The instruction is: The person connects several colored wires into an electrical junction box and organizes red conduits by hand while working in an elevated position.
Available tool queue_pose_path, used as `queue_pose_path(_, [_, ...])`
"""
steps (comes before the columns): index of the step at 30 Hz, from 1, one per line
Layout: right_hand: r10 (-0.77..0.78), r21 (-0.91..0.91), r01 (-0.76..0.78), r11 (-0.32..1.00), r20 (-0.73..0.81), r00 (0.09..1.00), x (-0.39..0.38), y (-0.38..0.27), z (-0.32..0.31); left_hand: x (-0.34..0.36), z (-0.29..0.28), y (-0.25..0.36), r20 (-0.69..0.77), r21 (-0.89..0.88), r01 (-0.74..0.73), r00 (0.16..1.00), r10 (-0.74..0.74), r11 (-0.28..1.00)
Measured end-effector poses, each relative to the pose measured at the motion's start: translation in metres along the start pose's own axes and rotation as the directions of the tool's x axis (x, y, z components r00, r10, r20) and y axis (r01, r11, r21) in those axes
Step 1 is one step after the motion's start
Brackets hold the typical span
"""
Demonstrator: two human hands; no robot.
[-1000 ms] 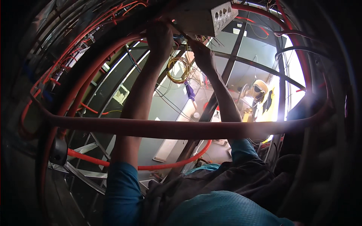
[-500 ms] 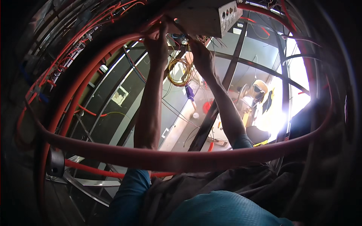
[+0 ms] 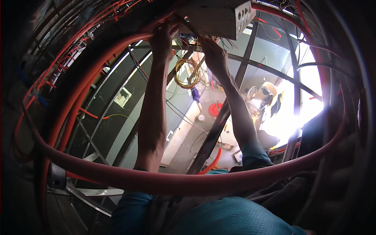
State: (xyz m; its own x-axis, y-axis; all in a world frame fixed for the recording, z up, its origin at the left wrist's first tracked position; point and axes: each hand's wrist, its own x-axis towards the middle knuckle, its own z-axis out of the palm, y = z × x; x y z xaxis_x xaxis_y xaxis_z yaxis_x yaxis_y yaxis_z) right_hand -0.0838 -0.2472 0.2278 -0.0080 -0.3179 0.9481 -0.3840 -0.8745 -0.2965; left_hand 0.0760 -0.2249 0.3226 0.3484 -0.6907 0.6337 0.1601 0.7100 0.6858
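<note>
Both my arms reach up to a grey metal box (image 3: 213, 19) with round holes in its side. My left hand (image 3: 162, 38) is closed at the box's left lower edge, where a thick orange conduit (image 3: 121, 46) runs in behind it. What its fingers grip is hidden. My right hand (image 3: 213, 51) is closed under the box, beside several thin loose wires (image 3: 227, 42). A narrow dark strip (image 3: 188, 24) extends up and left from its fingers; its kind is unclear. Between my wrists hangs a coil of yellow and reddish wire (image 3: 187, 73).
A thick red conduit (image 3: 196, 184) loops across in front of my chest. Dark metal beams (image 3: 244, 64) cross below the box. Further down are a pedestal fan (image 3: 266, 92), a red coil (image 3: 214, 109) and a bright opening at right. Orange conduits and cables run along the left.
My left hand has shifted slightly left and its fingers have moved. My right hand has moved a little right and down. The near conduit loop sits lower in the picture.
</note>
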Motion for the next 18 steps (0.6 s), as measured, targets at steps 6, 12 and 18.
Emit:
queue_pose_path(6, [0.396, 0.193, -0.423, 0.886, 0.164, 0.904, 0.004, -0.025, -0.002, -0.001, -0.006, 0.004, 0.052, 0.041, -0.007, 0.999, 0.004, 0.999])
queue_pose_path(12, [0.114, 0.103, -0.123, 0.987, 0.094, 0.989, 0.001, -0.008, 0.016, -0.007, -0.005, 0.007, 0.032, 0.074, 0.01, 0.999, -0.012, 0.997])
queue_pose_path(18, [0.201, 0.038, -0.214, 0.976, 0.218, 0.955, 0.018, -0.003, 0.01, 0.007, -0.006, 0.005, -0.011, 0.11, 0.071, 0.997, -0.07, 0.991])
